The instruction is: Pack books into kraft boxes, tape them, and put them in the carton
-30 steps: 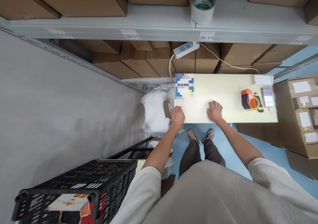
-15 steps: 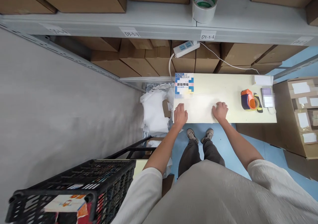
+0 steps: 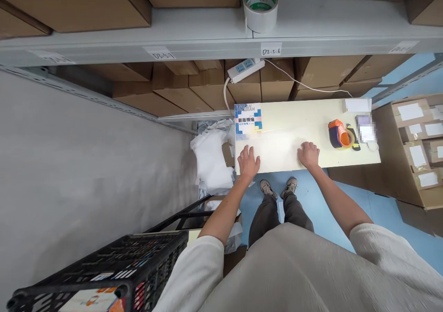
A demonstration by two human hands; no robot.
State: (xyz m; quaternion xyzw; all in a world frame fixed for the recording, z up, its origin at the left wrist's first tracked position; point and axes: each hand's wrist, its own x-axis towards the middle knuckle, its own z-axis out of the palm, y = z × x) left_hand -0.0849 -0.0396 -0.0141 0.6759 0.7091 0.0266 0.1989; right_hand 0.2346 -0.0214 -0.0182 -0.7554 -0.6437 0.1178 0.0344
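On the cream tabletop (image 3: 277, 118), my left hand (image 3: 248, 162) rests palm down near the front left corner, its fingers apart and nothing in it. A blue and white book (image 3: 248, 118) with Chinese lettering lies flat just beyond it; a whitish haze covers the book's lower edge, and I cannot make out its cause. My right hand (image 3: 309, 155) lies on the front edge of the table with loosely bent, spread fingers, also holding nothing. To its right is an orange and dark blue tape dispenser (image 3: 337, 134), beside a yellow and black utility knife (image 3: 354, 139).
A white box (image 3: 357, 105) sits at the table's back right corner. Behind the table, a power strip (image 3: 245, 69) hangs before shelved cartons. A tape roll (image 3: 260, 12) stands on the upper shelf (image 3: 207, 26). White packing bags (image 3: 214, 157) and a black crate (image 3: 138, 261) are leftward.
The view has turned slightly, shifting the shelf and table leftward. My left hand's fingers have spread a little wider; my right hand stays at the table's front edge.
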